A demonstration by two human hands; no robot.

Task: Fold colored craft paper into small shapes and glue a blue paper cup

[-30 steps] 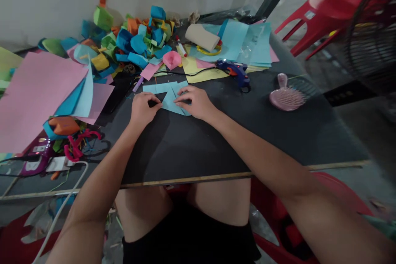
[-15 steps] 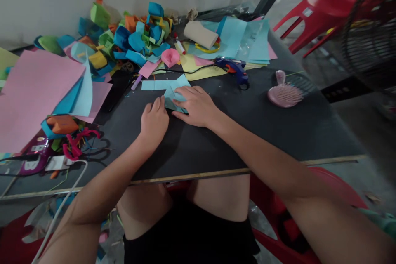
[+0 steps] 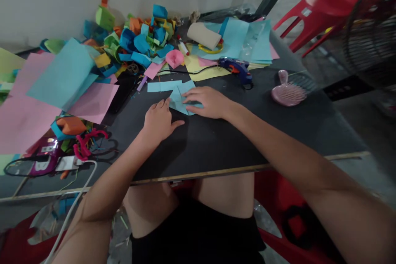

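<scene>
A folded piece of light blue paper (image 3: 177,100) lies on the dark tabletop in front of me. My left hand (image 3: 157,120) rests at its left edge, fingertips touching it and thumb stretched out to the right. From the right side, my right hand (image 3: 208,101) lies over the paper with fingers apart, covering part of it. Just behind the folded piece is a flat light blue paper strip (image 3: 163,86). A pink paper shape (image 3: 174,58) sits farther back, beside the heap of coloured paper pieces (image 3: 136,41).
A blue glue gun (image 3: 236,68) and a pink hairbrush (image 3: 289,93) lie to the right. Pink sheets (image 3: 29,126) and a light blue sheet (image 3: 63,76) spread at left, near a purple device (image 3: 46,156) with cords. A fan (image 3: 371,37) stands beyond the table's right edge.
My left thumb has spread away from its fingers. My right hand has shifted slightly right, showing more of the folded paper. The light blue sheet at left has flopped over leftward.
</scene>
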